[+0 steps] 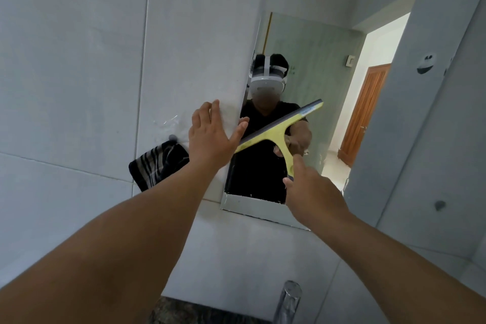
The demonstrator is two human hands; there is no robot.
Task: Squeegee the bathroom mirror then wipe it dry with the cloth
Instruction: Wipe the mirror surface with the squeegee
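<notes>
The right hand (313, 189) is wrapped around the handle of the yellow squeegee (278, 131); the fingers are closed tight on it; the squeegee lies against the mirror (328, 66), low down and near its left edge; its long dark blade is tilted, with the right end high and the left end low. The left hand (213, 137) is spread wide with the fingers apart; its palm is flat on the grey wall tile (79, 60) right beside the mirror's left edge; the thumb reaches over onto the glass, close to the low end of the blade. The striped cloth (157, 166), black and grey, hangs on the wall from a small hook (172, 137); it is to the left of the left arm and apart from the mirror. A shiny tap (288, 300) pokes up at the bottom; the mirror shows the person's black shirt and an open doorway.
</notes>
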